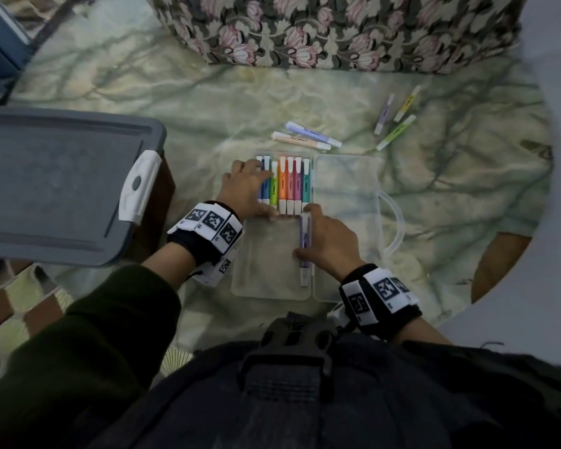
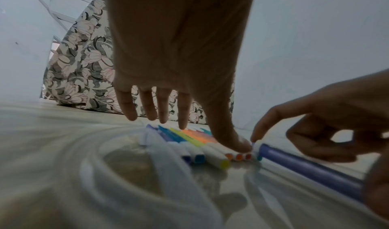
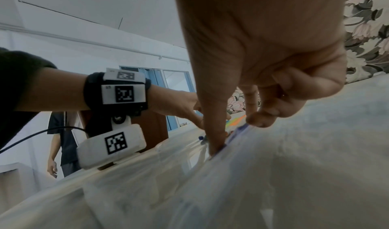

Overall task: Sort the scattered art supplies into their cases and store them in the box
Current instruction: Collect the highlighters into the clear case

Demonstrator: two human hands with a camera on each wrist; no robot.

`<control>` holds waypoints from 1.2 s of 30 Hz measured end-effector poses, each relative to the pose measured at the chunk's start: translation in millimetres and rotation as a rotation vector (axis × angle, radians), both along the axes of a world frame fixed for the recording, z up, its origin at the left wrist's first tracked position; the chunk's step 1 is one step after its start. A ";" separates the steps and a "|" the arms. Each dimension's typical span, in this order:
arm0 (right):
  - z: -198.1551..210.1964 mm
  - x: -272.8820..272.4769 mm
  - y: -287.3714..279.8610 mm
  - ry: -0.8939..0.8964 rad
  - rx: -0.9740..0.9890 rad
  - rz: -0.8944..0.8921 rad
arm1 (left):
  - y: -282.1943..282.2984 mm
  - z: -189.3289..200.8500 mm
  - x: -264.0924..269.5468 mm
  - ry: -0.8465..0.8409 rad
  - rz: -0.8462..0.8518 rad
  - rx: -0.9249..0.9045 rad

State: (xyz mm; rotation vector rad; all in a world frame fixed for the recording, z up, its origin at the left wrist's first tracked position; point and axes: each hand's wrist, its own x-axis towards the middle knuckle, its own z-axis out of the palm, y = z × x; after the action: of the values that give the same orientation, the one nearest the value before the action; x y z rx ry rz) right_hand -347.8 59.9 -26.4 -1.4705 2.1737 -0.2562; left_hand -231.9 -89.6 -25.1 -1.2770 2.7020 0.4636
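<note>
A clear plastic case [image 1: 269,277] lies open on the marbled floor, its lid [image 1: 347,189] folded out to the right. Several coloured markers [image 1: 287,184] lie side by side in the case's far half. My left hand [image 1: 246,189] is spread flat over their left end, its thumb [image 2: 229,137] pressing the white caps. My right hand [image 1: 331,241] pinches a purple marker [image 1: 305,241] between thumb and forefinger, low inside the case along its right wall. In the left wrist view the purple marker [image 2: 305,167] lies just right of the row.
A grey-lidded storage box [image 1: 55,186] stands at the left. Loose pastel markers lie beyond the case: two [image 1: 308,137] near it, three [image 1: 395,118] farther right. A floral-covered seat [image 1: 331,30] stands behind. Another person [image 3: 63,142] stands in the background.
</note>
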 end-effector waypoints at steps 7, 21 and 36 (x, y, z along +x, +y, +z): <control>-3.8 -3.5 1.2 -0.050 0.017 -0.024 | 7.9 -5.8 5.4 -0.018 -0.044 0.027; -12.3 -8.3 -7.7 -0.165 -0.120 -0.163 | 2.7 -5.0 -0.1 0.018 -0.030 0.008; -14.9 -15.2 -15.3 -0.227 -0.169 -0.201 | 2.3 -3.4 -17.0 0.081 -0.210 0.021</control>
State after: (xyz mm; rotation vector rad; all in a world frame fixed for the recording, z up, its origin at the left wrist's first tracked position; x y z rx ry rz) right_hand -363.0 44.6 -41.3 -1.2392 2.1542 -0.6583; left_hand -248.9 -87.4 -28.5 -0.9744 2.8481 0.5272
